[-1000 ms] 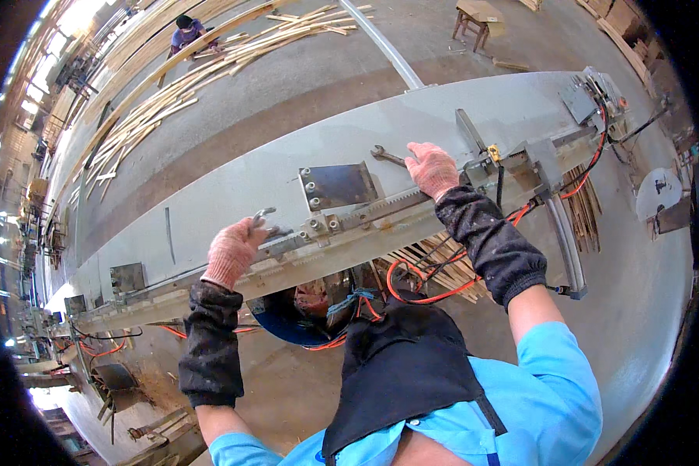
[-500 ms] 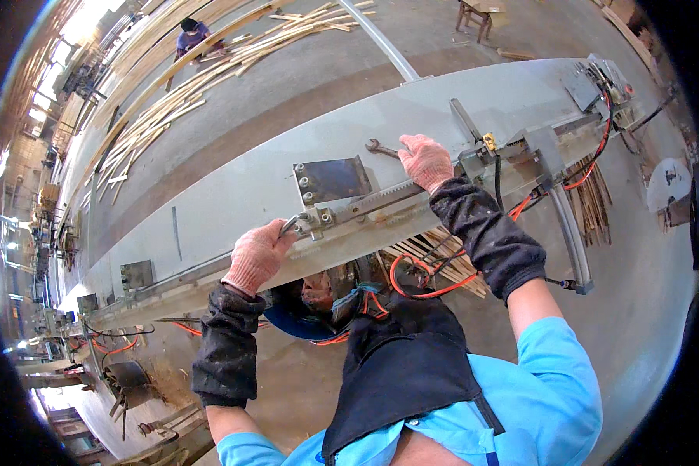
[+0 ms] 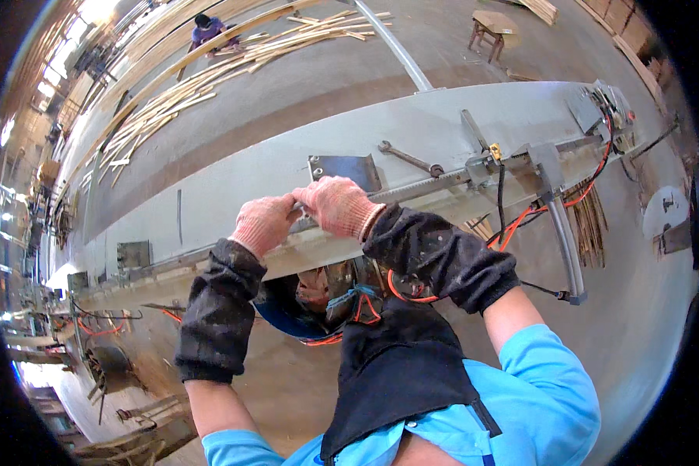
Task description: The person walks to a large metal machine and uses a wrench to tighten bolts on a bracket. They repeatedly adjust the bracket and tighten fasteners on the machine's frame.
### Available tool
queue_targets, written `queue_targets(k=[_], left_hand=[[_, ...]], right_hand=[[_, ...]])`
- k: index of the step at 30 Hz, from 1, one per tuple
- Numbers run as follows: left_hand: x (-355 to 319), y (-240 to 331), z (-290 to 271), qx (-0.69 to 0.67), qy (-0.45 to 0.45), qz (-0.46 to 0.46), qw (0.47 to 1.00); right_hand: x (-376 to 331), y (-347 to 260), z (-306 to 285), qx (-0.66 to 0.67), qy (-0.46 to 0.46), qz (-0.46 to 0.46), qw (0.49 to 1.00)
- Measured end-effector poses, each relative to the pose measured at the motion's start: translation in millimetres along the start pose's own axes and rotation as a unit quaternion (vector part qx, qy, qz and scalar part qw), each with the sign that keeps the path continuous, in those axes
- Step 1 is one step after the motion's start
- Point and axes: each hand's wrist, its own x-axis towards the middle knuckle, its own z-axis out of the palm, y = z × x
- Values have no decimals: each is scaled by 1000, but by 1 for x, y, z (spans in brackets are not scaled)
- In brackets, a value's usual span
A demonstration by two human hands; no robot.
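Both my hands, in pink knit gloves, meet at the near edge of a long grey metal beam (image 3: 241, 182). My left hand (image 3: 264, 224) is closed around a hex key (image 3: 296, 206), of which only a bit shows between the gloves. My right hand (image 3: 338, 206) has its fingers pinched together against the left fingertips; whether it grips the key too is hidden. The bolted block beneath is mostly covered by the gloves. Just beyond the right hand stands a dark metal plate (image 3: 349, 172) with bolts at its left side. A wrench (image 3: 410, 158) lies loose on the beam.
A toothed rack (image 3: 419, 187) runs along the beam's near edge to a brass fitting (image 3: 495, 151). Orange and black hoses (image 3: 512, 225) hang at the right. Wood strips (image 3: 171, 109) lie on the floor beyond, near a crouching person (image 3: 206, 33). A small stool (image 3: 493, 27) stands farther back.
My right hand has left the wrench on the beam and moved left to join my left hand. The left hand stays by the bolted block, now covering most of the hex key.
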Motion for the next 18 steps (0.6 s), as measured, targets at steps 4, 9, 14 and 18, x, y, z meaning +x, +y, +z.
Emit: queue_targets(k=[4, 9, 14, 18], left_hand=[[-12, -8, 2, -77, -9, -18, 997], [-44, -22, 8, -91, 45, -82, 991], [-38, -10, 16, -45, 85, -84, 992], [-38, -8, 30, -65, 137, -107, 983]], right_hand=[[8, 0, 5, -57, -31, 0, 998], [5, 9, 27, -28, 62, -9, 998], [6, 5, 32, -76, 57, 34, 995], [8, 3, 41, -81, 95, 16, 992]])
